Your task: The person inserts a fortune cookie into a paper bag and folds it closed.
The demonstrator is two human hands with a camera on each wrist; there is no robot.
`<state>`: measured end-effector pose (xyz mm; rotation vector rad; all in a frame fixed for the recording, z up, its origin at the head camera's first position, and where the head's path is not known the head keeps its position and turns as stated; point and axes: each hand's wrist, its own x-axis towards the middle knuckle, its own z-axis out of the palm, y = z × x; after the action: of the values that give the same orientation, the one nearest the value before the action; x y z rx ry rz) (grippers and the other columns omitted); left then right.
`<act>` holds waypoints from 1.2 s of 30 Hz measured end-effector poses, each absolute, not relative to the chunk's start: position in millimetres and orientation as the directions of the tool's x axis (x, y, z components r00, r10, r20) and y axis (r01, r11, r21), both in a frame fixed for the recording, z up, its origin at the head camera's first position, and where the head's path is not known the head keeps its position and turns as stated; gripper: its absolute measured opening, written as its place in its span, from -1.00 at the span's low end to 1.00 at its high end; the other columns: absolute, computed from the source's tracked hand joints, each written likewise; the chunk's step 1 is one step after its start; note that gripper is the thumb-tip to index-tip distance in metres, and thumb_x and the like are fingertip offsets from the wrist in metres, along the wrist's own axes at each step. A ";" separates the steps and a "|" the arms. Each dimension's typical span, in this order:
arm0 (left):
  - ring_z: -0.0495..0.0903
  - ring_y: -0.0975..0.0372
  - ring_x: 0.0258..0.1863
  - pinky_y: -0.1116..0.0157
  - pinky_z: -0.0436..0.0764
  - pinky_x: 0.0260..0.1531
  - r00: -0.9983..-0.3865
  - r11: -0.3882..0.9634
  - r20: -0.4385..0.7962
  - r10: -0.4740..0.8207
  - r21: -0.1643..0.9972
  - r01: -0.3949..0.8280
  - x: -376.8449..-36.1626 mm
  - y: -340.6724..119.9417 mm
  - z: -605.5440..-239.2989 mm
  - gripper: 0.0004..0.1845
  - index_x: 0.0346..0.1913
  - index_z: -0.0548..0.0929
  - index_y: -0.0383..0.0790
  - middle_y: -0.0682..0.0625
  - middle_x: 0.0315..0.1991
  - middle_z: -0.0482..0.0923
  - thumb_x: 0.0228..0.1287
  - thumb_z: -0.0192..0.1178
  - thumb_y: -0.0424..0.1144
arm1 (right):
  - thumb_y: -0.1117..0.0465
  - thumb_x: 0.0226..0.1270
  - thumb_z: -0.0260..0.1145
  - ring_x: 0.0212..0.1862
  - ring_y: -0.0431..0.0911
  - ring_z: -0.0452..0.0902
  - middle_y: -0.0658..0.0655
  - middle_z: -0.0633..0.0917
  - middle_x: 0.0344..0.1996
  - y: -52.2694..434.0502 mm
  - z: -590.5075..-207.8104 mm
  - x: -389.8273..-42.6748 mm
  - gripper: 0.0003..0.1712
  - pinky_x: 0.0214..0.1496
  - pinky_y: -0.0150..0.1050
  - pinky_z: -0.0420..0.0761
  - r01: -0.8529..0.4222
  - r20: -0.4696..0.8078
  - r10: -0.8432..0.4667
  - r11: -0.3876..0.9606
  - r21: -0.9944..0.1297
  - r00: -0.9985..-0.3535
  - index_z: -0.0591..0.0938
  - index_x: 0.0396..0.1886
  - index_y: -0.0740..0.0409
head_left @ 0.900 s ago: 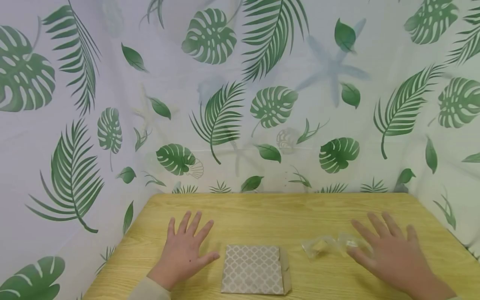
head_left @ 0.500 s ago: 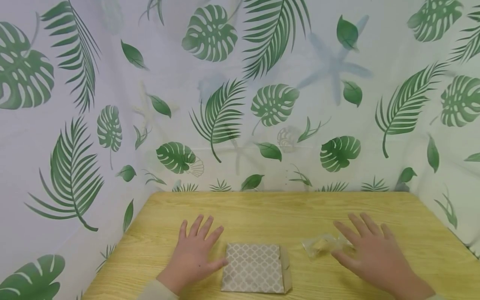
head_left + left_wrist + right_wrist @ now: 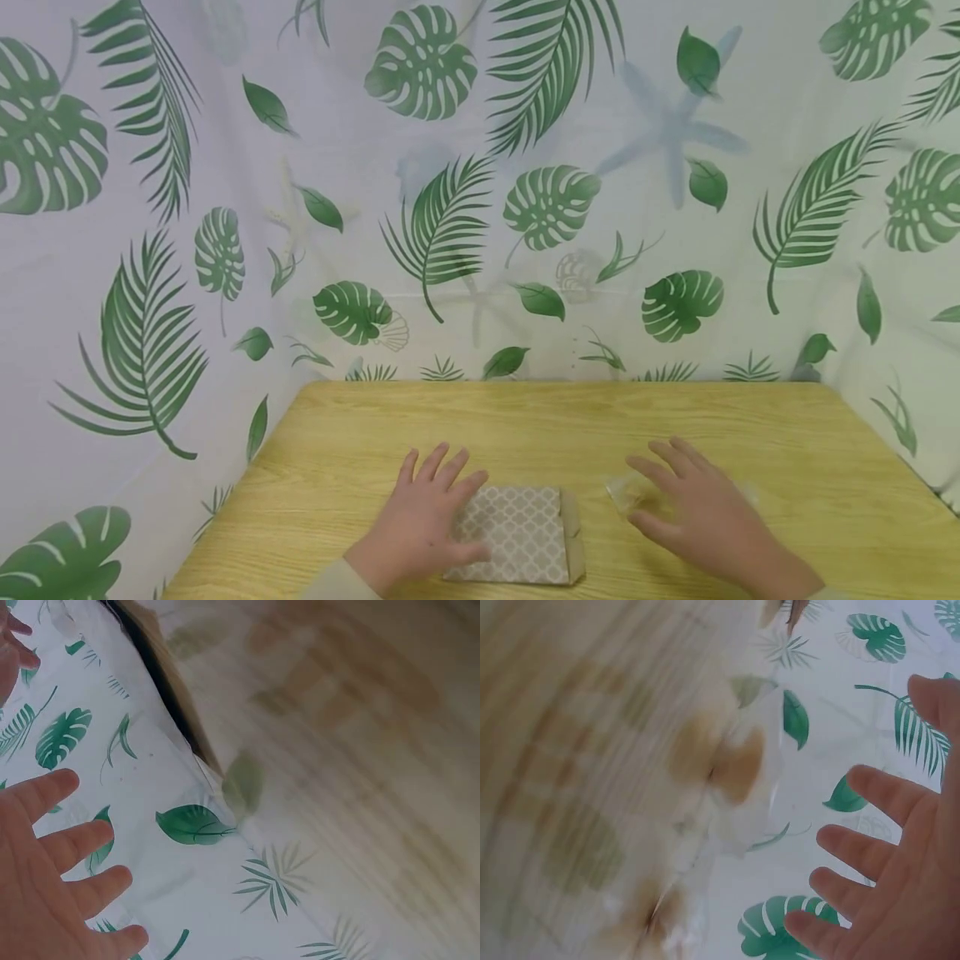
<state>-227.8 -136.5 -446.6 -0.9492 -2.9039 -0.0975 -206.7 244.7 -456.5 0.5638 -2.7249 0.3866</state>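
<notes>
Leaf-print curtain (image 3: pixel 480 192) is hanging round the back & sides of the bench (image 3: pixel 540 417), walling it in.

Bench is carrying a patterned paper bag (image 3: pixel 525 537) lying flat near the front edge, mouth flap to the right, so it's within easy reach of both hands.

Right of the bag, just beside it, a clear wrapper (image 3: pixel 626 490) is lying crumpled; contents too faint to tell.

Left hand (image 3: pixel 427 521) is resting on the bag's left part, fingers (image 3: pixel 442 467) straight & spread, gripping nothing, prob. pinning it flat.

Right hand (image 3: pixel 697 512) is covering the wrapper, fingers loosely spread, not closed round it; can't tell if touching.
</notes>
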 end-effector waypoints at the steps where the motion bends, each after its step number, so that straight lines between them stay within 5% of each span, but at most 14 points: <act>1: 0.00 -0.10 0.55 -0.31 -0.05 0.40 -0.798 0.800 0.096 0.595 0.032 0.600 -228.1 -135.2 -447.3 -0.05 0.52 0.34 0.11 -0.07 0.56 0.13 0.12 0.22 0.48 | -0.31 0.28 0.37 0.40 0.35 0.24 0.25 0.48 0.34 242.2 -456.7 -207.1 -0.28 0.22 0.43 0.35 -0.427 0.362 -0.335 0.879 -0.213 -0.870 0.57 0.34 -0.08; 10: 0.11 -0.09 0.51 -0.28 0.08 0.39 -0.733 0.728 0.027 0.679 0.099 0.678 -237.2 -119.2 -455.0 0.05 0.55 0.26 0.14 -0.07 0.55 0.15 0.02 0.31 0.49 | -0.23 0.25 0.44 0.45 0.33 0.19 0.19 0.50 0.33 223.5 -452.2 -209.7 -0.34 0.21 0.37 0.43 -0.480 0.250 -0.414 0.803 -0.352 -0.876 0.62 0.27 -0.06; 19: 0.09 -0.06 0.53 -0.23 0.11 0.41 -0.677 0.680 -0.065 0.733 0.087 0.728 -245.6 -94.4 -460.9 0.15 0.59 0.17 0.20 -0.02 0.59 0.05 -0.06 0.24 0.60 | -0.22 0.23 0.45 0.42 0.34 0.24 0.26 0.51 0.31 209.6 -457.5 -220.7 -0.22 0.30 0.36 0.34 -0.538 0.187 -0.507 0.759 -0.365 -0.842 0.57 0.32 0.11; 29: 0.11 -0.10 0.52 -0.25 0.08 0.41 -0.684 0.694 -0.117 0.720 0.106 0.712 -244.6 -90.3 -456.9 0.12 0.59 0.16 0.23 -0.06 0.59 0.07 -0.02 0.26 0.56 | -0.33 0.18 0.42 0.43 0.36 0.22 0.28 0.49 0.34 197.3 -460.2 -225.3 -0.10 0.33 0.37 0.29 -0.511 0.064 -0.541 0.740 -0.437 -0.839 0.54 0.35 0.17; 36: 0.11 -0.05 0.52 -0.27 0.07 0.40 -0.682 0.701 -0.162 0.713 0.175 0.691 -244.0 -89.3 -461.7 0.13 0.60 0.15 0.24 -0.02 0.58 0.07 -0.02 0.03 0.70 | -0.34 0.15 0.43 0.41 0.32 0.26 0.24 0.50 0.34 188.5 -465.3 -227.6 -0.07 0.32 0.31 0.35 -0.507 0.020 -0.550 0.754 -0.419 -0.835 0.53 0.36 0.16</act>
<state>-244.0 -89.3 -461.7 -1.2959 -3.0963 -0.1678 -227.6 188.5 -465.3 0.9181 -3.0385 0.6770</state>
